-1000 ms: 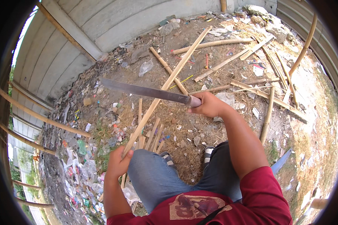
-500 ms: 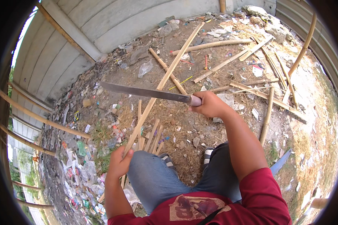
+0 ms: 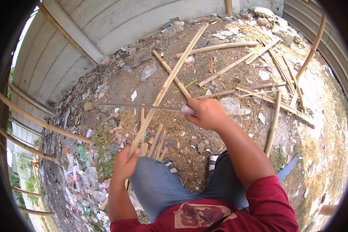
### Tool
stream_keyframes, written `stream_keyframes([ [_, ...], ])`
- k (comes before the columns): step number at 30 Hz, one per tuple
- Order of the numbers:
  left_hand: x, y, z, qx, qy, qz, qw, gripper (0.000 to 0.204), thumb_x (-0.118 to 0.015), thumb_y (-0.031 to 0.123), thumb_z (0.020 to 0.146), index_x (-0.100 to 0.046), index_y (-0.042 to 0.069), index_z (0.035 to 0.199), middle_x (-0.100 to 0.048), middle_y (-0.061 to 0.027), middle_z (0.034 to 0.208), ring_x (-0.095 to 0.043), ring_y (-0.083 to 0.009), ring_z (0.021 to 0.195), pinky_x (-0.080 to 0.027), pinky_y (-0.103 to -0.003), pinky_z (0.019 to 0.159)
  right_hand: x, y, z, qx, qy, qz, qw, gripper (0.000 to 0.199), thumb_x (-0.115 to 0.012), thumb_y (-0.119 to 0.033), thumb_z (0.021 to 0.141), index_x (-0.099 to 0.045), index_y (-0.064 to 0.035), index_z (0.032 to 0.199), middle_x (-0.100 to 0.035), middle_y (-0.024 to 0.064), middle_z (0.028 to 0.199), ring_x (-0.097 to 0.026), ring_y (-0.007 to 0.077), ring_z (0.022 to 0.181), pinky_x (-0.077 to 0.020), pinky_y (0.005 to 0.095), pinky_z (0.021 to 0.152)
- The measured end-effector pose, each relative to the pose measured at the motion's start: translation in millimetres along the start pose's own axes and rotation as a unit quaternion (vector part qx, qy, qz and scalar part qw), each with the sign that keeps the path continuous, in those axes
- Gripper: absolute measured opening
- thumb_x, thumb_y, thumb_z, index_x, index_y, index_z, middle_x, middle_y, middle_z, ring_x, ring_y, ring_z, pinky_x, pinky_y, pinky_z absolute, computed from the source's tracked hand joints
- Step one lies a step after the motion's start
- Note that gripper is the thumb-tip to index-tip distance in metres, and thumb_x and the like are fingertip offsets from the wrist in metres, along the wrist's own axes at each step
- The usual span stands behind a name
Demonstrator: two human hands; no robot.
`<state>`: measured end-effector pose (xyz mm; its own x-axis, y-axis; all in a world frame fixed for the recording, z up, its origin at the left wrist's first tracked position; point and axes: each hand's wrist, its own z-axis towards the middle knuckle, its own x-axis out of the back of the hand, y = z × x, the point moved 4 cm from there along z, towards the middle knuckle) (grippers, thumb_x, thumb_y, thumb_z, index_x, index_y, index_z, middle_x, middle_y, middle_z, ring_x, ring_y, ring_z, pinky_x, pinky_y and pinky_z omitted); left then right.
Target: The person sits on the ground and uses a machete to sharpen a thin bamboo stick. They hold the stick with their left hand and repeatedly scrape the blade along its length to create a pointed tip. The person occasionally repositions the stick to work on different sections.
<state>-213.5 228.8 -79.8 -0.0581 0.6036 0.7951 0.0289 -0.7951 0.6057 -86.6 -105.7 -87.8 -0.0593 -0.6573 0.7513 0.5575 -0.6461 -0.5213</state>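
My right hand [image 3: 206, 112] is closed round the pale handle of a machete [image 3: 143, 106]. The long blade points left and is seen nearly edge-on. It crosses a long split bamboo strip [image 3: 174, 73]; I cannot tell whether the two touch. Beside my left knee, my left hand [image 3: 125, 164] grips the near end of that strip, thumb along it. From there the strip slants up and away to the right, its far part over a round bamboo pole [image 3: 170, 71]. Several shorter bamboo strips [image 3: 155, 141] lie by my left foot.
More bamboo pieces [image 3: 255, 92] lie in a heap at the far right. Plastic litter [image 3: 81, 174] covers the ground at left. A concrete wall [image 3: 131, 23] closes the back, with rocks [image 3: 282, 31] in its right corner. A blue object [image 3: 288, 169] sits near my right elbow.
My right hand has come down and slightly left with the machete, whose blade has turned from showing its flat side to nearly edge-on. The left hand stays on the strip, almost unmoved.
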Motion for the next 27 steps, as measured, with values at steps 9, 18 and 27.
stream_keyframes([
  [9,13,4,-13,0.028,-0.022,0.012,0.999,0.039,-0.068,0.036,0.100,-0.063,-0.002,0.091,-0.062,-0.0091,0.071,-0.054,-0.0139,0.067,-0.046,-0.035,0.062,12,31,3,-0.054,0.105,0.004,0.993,0.028,-0.076,-0.029,0.084,-0.060,-0.0075,0.094,-0.069,0.0162,0.082,-0.069,0.0401,0.081,-0.0545,0.0525,0.070],
  [18,6,-1,-8,-0.049,0.009,0.027,0.998,0.041,-0.071,0.034,0.097,-0.056,-0.001,0.080,-0.054,-0.0119,0.063,-0.047,-0.0218,0.056,-0.042,-0.038,0.055,-11,20,1,-0.015,-0.053,-0.031,0.998,0.027,-0.075,-0.029,0.080,-0.064,-0.0106,0.096,-0.069,0.0148,0.078,-0.070,0.0394,0.079,-0.0554,0.0524,0.071],
  [27,4,3,-6,-0.030,0.025,0.033,0.999,0.041,-0.069,0.038,0.100,-0.065,-0.002,0.092,-0.058,-0.0037,0.065,-0.052,-0.0104,0.065,-0.044,-0.033,0.058,-23,-9,4,-0.019,-0.057,-0.011,0.998,0.024,-0.074,-0.028,0.079,-0.067,-0.0126,0.096,-0.071,0.0149,0.077,-0.070,0.0394,0.077,-0.0565,0.0512,0.072],
])
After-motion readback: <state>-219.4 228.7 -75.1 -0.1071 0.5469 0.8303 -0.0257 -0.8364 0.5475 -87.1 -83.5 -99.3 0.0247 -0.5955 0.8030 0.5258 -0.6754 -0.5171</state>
